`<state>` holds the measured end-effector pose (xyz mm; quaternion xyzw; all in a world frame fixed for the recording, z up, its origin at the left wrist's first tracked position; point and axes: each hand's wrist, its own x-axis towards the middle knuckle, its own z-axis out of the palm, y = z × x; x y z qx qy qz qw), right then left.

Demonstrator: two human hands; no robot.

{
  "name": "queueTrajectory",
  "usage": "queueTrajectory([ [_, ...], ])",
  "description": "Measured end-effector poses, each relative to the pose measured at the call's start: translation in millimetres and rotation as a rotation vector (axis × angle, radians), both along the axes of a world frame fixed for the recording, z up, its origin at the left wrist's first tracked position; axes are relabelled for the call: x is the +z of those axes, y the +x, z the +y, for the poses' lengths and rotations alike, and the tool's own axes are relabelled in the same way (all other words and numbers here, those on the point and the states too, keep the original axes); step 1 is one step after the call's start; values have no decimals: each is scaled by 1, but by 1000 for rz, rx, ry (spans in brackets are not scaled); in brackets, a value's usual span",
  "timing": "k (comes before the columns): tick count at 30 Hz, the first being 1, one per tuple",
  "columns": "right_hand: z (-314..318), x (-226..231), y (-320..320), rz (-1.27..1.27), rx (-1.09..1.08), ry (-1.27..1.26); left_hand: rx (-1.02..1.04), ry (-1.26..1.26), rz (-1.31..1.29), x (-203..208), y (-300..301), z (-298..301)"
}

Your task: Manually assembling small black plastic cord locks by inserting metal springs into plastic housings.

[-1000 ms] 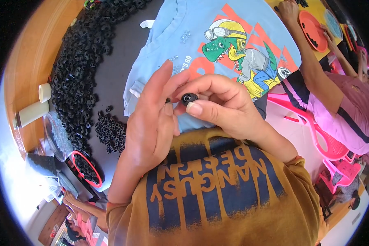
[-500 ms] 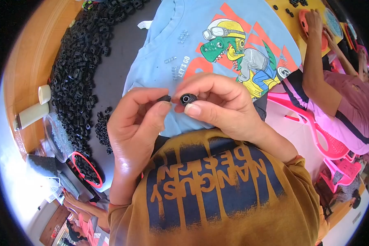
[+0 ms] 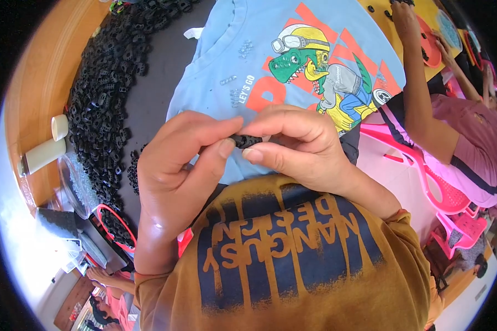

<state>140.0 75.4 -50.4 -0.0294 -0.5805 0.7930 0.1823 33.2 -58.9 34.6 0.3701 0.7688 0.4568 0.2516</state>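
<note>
A small dark plastic part [image 3: 248, 141] is pinched between my two hands above the near edge of a light blue T-shirt [image 3: 210, 71]. My left hand [image 3: 176, 160] has thumb and forefinger closed on its left end. On the right end, the thumb and forefinger of my right hand [image 3: 303, 138] are closed too. Fingertips cover both ends, so whether it is one piece or two pressed together cannot be told. Small metal springs [image 3: 245, 49] lie in little groups on the shirt beyond my hands.
A big heap of black plastic parts [image 3: 102, 94] spreads along the left of the dark tabletop, with smaller black pieces [image 3: 133, 172] nearer me. Left stand a clear round container [image 3: 74, 179] and a red-rimmed basket [image 3: 116, 229]. At right, a co-worker's arm [image 3: 419, 83] reaches over a red tray [image 3: 432, 45].
My hands held two separate black pieces apart, a ring showing in the right one. Now they have come together and the pieces meet between my fingertips. The co-worker's hand moved farther away.
</note>
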Motion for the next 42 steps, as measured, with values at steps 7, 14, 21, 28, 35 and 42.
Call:
queueTrajectory([
  [7,-3,1,0,10,-72,70,-203,-51,461,-3,1,-1],
  [14,-5,1,0,-5,-96,157,-165,-52,522,-7,6,-1],
  [21,-5,12,3,-140,46,-330,16,-21,268,-9,9,0],
  [28,1,9,0,-70,79,-516,-139,116,692,-20,8,5],
  [35,2,6,2,-69,76,-396,-145,118,848,-31,12,5],
  [42,-1,10,4,-17,89,-452,-104,186,812,-35,14,7],
])
